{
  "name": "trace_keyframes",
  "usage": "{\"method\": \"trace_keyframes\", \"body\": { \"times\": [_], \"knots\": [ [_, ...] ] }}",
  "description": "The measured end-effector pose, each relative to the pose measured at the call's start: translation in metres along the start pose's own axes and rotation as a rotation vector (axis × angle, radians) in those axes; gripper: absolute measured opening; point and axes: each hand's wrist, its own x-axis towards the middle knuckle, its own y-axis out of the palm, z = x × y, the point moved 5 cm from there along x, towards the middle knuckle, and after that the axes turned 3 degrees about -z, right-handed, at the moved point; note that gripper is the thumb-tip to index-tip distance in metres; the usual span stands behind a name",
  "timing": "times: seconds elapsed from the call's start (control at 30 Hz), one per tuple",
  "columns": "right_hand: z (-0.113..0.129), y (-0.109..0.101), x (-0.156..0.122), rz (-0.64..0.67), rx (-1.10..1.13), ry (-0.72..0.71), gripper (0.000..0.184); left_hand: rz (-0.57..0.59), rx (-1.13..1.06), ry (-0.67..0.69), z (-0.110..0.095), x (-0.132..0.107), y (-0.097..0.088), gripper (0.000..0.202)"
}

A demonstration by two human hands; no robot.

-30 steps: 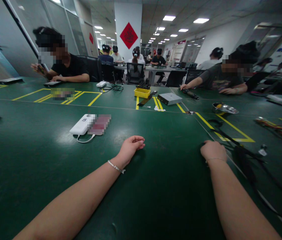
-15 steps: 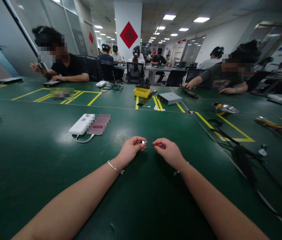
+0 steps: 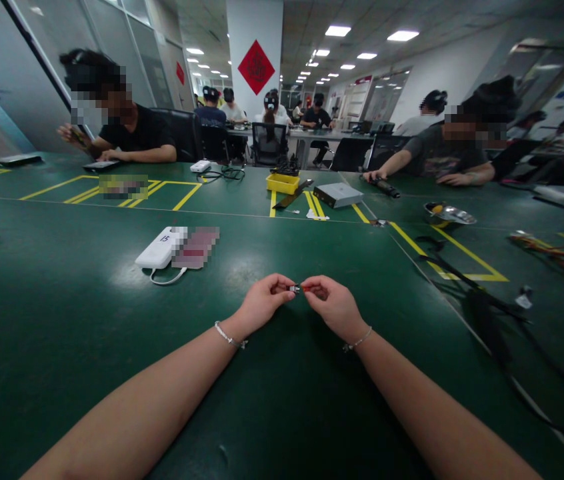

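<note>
My left hand [image 3: 266, 298] pinches a small silvery metal piece [image 3: 294, 289] between thumb and fingertips, its end sticking out to the right. Facing it, my right hand [image 3: 333, 300] holds a tiny red-orange piece [image 3: 305, 289], mostly covered by the fingers. The two pieces are very close together; whether they touch I cannot tell. Both hands are just over the green table [image 3: 282, 393]. What exactly either small piece is cannot be made out.
Left of my hands lie a white power bank [image 3: 162, 247] with a cable and a blurred-out phone [image 3: 196, 248]. Further off stand a yellow bin [image 3: 283, 183], a grey box [image 3: 338, 195] and a metal dish [image 3: 449, 214]. Black cables [image 3: 482, 313] run along the right. Two people sit across the table.
My right hand has moved left and my left hand slightly right, narrowing the gap between the two pieces. The metal piece now appears turned in my left fingers.
</note>
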Motion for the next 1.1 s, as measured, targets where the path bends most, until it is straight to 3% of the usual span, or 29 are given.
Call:
{"method": "trace_keyframes", "body": {
  "times": [0.17, 0.33, 0.57, 0.9, 1.1],
  "knots": [
    [0.002, 0.0, 0.0, 0.026, -0.022, -0.01, 0.014, 0.031, 0.038, -0.006, 0.003, 0.001, 0.001, 0.015],
    [0.0, 0.003, 0.0, 0.046, 0.133, 0.054, 0.021, 0.025, 0.043, 0.023, 0.005, 0.002, 0.0, 0.016],
    [0.001, 0.003, 0.001, 0.078, 0.155, 0.115, 0.01, 0.027, 0.019, 0.027, 0.001, 0.001, 0.0, 0.016],
    [-0.012, 0.01, -0.003, 0.091, 0.617, 0.363, 0.012, 0.04, -0.067, 0.01, 0.001, 0.001, 0.002, 0.015],
    [-0.007, 0.009, -0.004, 0.089, 0.763, 0.384, 0.015, 0.058, -0.021, 0.041, 0.001, 0.0, 0.001, 0.017]
  ]
}}
